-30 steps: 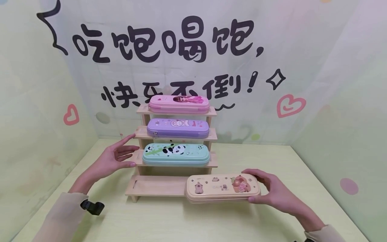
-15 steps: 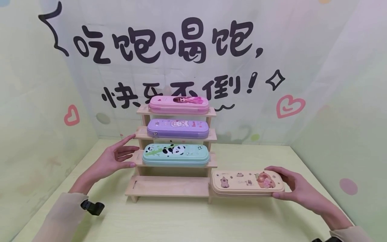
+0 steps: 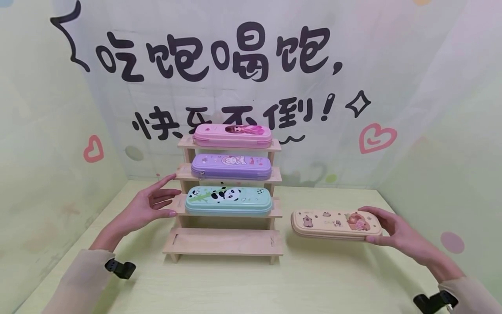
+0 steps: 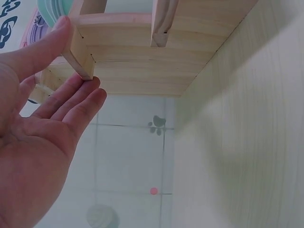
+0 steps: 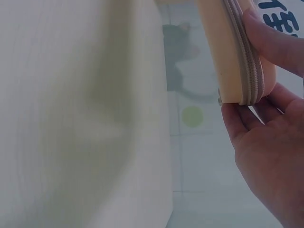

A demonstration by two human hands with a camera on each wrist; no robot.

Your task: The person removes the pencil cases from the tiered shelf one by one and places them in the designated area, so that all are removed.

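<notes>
A cream pencil case [image 3: 333, 224] with a zipper and cartoon prints is held in the air by my right hand [image 3: 400, 237], to the right of the stepped wooden stand [image 3: 223, 242]. In the right wrist view, thumb and fingers grip the end of the pencil case [image 5: 240, 61]. My left hand [image 3: 145, 209] holds the left end of the stand's second tier from the bottom, thumb at the front and fingers behind. Higher tiers carry a teal panda pencil case [image 3: 228, 200], a purple one [image 3: 231, 166] and a pink one [image 3: 233, 135]. The lowest tier is bare.
A pale wooden tabletop [image 3: 235, 288] lies under everything. Printed cloth walls [image 3: 306, 144] close off the back and both sides. A black wrist camera [image 3: 119, 268] sits on each sleeve.
My right hand has carried the cream pencil case rightward and slightly back, from over the lowest tier to beside the stand. The left hand stays where it was.
</notes>
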